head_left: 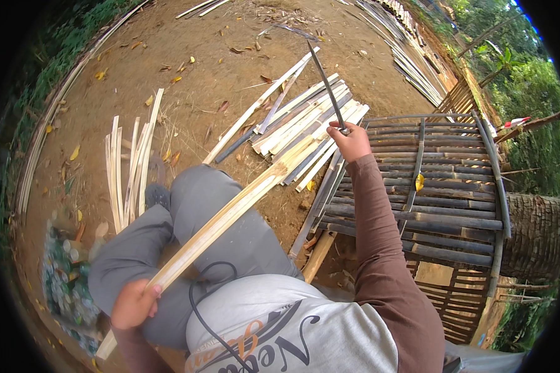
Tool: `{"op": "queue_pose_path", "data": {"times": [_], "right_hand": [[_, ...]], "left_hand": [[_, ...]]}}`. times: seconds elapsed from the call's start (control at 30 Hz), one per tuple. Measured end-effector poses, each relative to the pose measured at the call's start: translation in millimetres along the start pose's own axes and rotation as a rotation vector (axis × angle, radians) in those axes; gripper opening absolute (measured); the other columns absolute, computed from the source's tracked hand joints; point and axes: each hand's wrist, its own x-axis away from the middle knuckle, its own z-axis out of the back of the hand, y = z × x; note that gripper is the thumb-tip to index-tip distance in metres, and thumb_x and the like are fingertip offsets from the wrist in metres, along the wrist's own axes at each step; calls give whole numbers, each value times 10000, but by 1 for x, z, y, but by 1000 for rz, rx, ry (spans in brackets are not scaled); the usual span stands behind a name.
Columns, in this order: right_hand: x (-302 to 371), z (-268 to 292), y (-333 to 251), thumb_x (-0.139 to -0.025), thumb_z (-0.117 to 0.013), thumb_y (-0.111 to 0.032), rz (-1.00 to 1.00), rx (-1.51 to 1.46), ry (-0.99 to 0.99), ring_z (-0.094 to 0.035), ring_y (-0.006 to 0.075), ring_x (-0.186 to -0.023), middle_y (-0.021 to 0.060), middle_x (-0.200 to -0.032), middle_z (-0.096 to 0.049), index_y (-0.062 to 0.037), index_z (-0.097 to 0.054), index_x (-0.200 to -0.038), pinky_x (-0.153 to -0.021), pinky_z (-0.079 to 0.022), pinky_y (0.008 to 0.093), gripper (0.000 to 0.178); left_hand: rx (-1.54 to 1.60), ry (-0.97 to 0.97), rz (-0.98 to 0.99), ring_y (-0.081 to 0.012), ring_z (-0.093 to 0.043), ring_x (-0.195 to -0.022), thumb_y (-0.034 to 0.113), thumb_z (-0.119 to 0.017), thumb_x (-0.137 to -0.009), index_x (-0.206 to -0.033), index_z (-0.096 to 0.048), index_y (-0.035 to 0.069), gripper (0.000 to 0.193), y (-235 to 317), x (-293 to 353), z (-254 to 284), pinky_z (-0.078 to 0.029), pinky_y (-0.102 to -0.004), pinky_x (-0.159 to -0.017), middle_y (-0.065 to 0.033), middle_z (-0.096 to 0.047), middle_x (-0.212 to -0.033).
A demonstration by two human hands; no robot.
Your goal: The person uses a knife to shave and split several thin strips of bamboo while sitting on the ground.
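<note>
A long, pale split bamboo strip lies slantwise across my grey-trousered lap. My left hand is closed round its lower part, and its short end sticks out below the hand. In my right hand is a long knife, its narrow dark blade pointing up and away; the grip is mostly hidden by my fingers. This hand is beside the strip's far end, and I cannot tell whether the blade touches it. Just beyond that end, a pile of cut bamboo strips lies on the dirt.
To the right stands a low bamboo rack of dark poles. More upright-looking pale strips are left of my knees, near a heap of greenish clear bottles. Long poles lie at the far right, beside a tree trunk and greenery.
</note>
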Motion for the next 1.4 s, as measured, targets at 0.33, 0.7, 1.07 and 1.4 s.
{"op": "queue_pose_path", "data": {"times": [0.33,0.7,1.07,1.4], "right_hand": [[115,-26,-25,-1064,-606,-454,9,-269,-145,-595,163,-721,99,-731,-652,35,-749,-1004,-701,-499,361,513],[172,-63,-53,-996,-623,-588,225,263,-265,-670,451,-745,204,-724,-666,-31,-719,-871,-688,-526,531,579],[122,-59,-38,-1020,-568,-612,98,400,-123,-683,429,-744,214,-749,-681,-28,-690,-863,-691,-541,519,617],[118,-62,-40,-1032,-542,-622,61,369,-144,-690,422,-735,205,-721,-678,-18,-707,-882,-694,-547,509,644]], "left_hand": [[-582,561,-585,-406,-562,-1293,155,-788,-869,-1326,-588,12,519,89,-1,-61,-429,-494,-1115,-221,-598,-1352],[-948,609,-893,-487,-355,-1498,184,-684,-954,-1452,-638,163,501,128,-95,-116,-277,-605,-1240,-240,-395,-1630],[-913,603,-854,-472,-316,-1528,166,-679,-956,-1456,-642,185,501,130,-104,-124,-263,-604,-1248,-223,-365,-1655],[-913,613,-842,-476,-332,-1519,190,-716,-934,-1449,-646,201,520,131,-107,-127,-290,-603,-1238,-218,-379,-1648]]}}
